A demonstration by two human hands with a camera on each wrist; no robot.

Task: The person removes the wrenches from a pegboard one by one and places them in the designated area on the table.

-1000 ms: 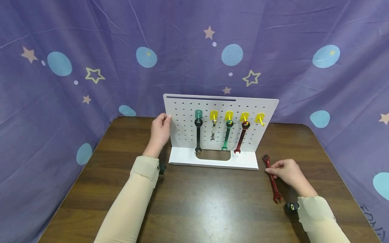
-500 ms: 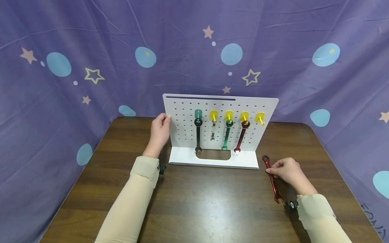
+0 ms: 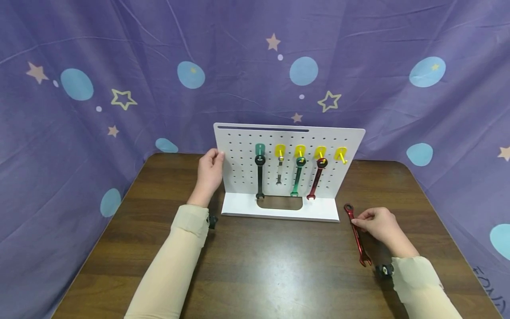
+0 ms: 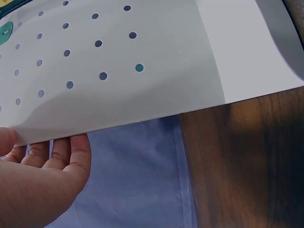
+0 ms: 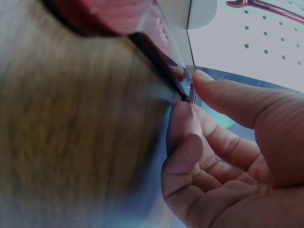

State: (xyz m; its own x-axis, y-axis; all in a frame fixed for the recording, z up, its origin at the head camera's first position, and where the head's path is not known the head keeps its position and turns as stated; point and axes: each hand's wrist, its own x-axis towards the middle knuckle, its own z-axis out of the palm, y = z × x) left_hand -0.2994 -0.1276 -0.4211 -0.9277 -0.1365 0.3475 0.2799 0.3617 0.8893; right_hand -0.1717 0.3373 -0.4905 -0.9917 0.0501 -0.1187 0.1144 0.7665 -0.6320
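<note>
My left hand grips the left edge of a white pegboard, thumb on the front and fingers behind, as the left wrist view shows. My right hand pinches a red combination wrench between thumb and fingers near its ring end, right of the board. Its open end points toward me. On the board's hooks hang a black wrench, a small silver wrench, a green wrench and another red wrench. The rightmost yellow hook bears no wrench.
The board stands on a brown wooden table, its base having a cut-out. A purple curtain with stars and blue ovals hangs behind and at both sides. Dark wrist cameras sit at both sleeves.
The red wrench in my right hand has rolled slightly about its length, and my right thumb has shifted a little along it. My left hand and the board stay nearly still.
</note>
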